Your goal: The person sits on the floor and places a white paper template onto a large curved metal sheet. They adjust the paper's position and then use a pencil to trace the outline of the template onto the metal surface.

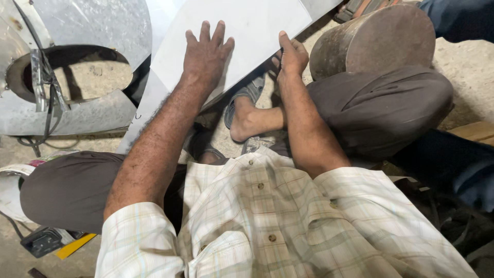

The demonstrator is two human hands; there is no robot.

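sheet: flat pale grey sheet-metal panel (247,31) is laid slanting across the far middle of the scene, its near edge raised above the floor over a sandalled foot (246,110)
left hand: left hand (206,51) is pressed palm-down on the panel's top face, fingers (206,31) stretched out and slightly spread, nothing clamped
right hand: right hand (292,55) is set at the panel's right near edge, thumb laid on top, remaining fingers curled under the edge, so the edge is pinched between them
contact: both hands are touching the same panel, left well in from the edge, right at the rim
cut piece: shiny galvanised sheet with a large round hole (67,77) is seen at the far left, apart from the panel, with thin metal offcut strips (43,82) hanging across the hole
drum: rusty brown round metal drum (370,38) is seen at the far right, just beside the right hand, tipped on its side
floor: dusty concrete floor (463,77) is seen under everything
posture: knees in dark grey trousers (381,108) are bent to either side, near the checked shirt (267,221)
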